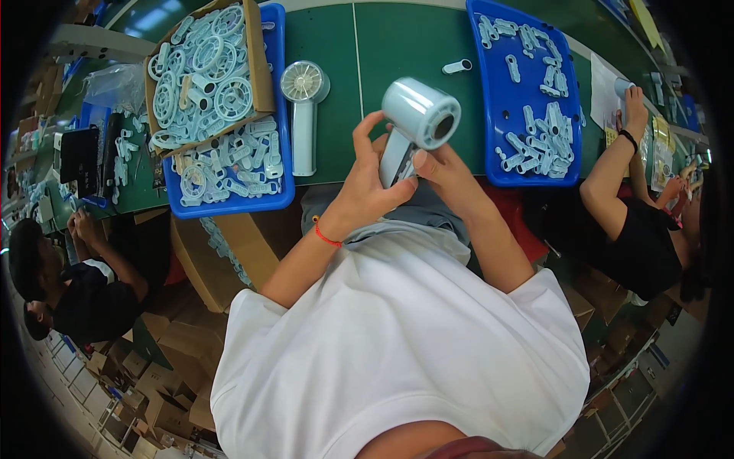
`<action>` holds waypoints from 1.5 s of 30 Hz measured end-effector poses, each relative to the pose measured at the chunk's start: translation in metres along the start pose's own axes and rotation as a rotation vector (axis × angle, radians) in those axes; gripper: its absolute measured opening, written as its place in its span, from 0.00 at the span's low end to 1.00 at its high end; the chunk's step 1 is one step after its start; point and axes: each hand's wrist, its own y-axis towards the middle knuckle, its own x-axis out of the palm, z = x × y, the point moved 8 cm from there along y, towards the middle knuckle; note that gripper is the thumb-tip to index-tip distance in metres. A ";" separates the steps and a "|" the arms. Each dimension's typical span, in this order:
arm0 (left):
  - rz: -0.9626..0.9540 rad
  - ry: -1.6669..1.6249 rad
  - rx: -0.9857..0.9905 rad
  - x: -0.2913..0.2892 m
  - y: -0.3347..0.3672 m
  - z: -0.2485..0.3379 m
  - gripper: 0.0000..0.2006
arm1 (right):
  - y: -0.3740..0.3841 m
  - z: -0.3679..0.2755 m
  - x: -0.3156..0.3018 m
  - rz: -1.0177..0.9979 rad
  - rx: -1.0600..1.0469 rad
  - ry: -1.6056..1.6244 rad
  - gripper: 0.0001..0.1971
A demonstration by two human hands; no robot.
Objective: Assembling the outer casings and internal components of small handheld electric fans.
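Observation:
Between my hands is a pale blue handheld fan, tilted, its round head up and to the right. My left hand is closed round the handle from the left, a finger raised along the head's side. From the other side, my right hand grips the handle just under the head, thumb in front; its other fingers are partly hidden. A second handheld fan, with a clear ribbed front, lies on the green table to the left. Beyond the held fan sits a small pale handle-shaped part with a dark end.
At left, a cardboard box of pale rings and parts rests on a blue tray holding more. Another blue tray of small parts stands at right. A person works on the right; others sit at left.

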 end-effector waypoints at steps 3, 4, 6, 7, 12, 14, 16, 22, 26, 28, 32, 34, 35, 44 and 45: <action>-0.119 0.121 0.070 0.002 0.010 -0.007 0.45 | 0.009 0.025 0.002 -0.060 0.031 0.156 0.36; -0.124 0.146 0.113 0.002 0.012 -0.005 0.45 | 0.012 0.027 -0.002 -0.060 0.029 0.154 0.36; -0.135 0.092 0.034 -0.002 0.015 -0.005 0.45 | 0.015 0.016 0.007 -0.207 -0.065 0.349 0.37; -0.144 0.037 -0.049 -0.004 0.016 -0.008 0.44 | 0.016 0.013 0.006 -0.210 -0.064 0.349 0.37; -0.117 0.126 -0.064 -0.002 0.018 -0.008 0.41 | 0.016 0.019 -0.007 -0.046 -0.056 0.330 0.34; -0.165 0.188 -0.058 0.003 0.017 -0.009 0.39 | 0.014 0.018 -0.009 -0.034 -0.071 0.339 0.31; -0.141 0.181 -0.006 0.003 0.018 -0.012 0.38 | 0.014 0.016 -0.012 -0.027 -0.102 0.337 0.28; 0.072 0.870 0.445 0.001 0.012 0.020 0.42 | 0.008 -0.011 0.009 0.078 -0.555 -0.192 0.22; 0.174 0.829 0.478 -0.009 0.006 0.017 0.42 | 0.031 0.005 -0.004 0.036 -0.558 -0.029 0.18; 0.228 0.759 0.431 -0.027 0.006 0.006 0.35 | 0.038 -0.002 -0.009 0.090 -0.523 0.000 0.25; 0.427 0.541 0.365 -0.055 0.005 -0.010 0.20 | 0.030 -0.034 0.000 0.069 -0.568 -0.402 0.22; 0.449 0.483 0.365 -0.059 0.004 -0.010 0.15 | 0.019 -0.053 0.001 0.069 -0.691 -0.529 0.18; 0.442 0.494 0.348 -0.058 0.005 -0.011 0.14 | 0.017 -0.058 0.000 0.041 -0.841 -0.606 0.18; 0.415 0.561 0.315 -0.048 0.007 -0.002 0.09 | 0.022 -0.021 -0.007 0.043 -0.869 -0.805 0.16; 0.429 0.545 0.311 -0.049 0.009 -0.002 0.09 | 0.039 -0.011 -0.010 0.041 -0.701 -0.812 0.15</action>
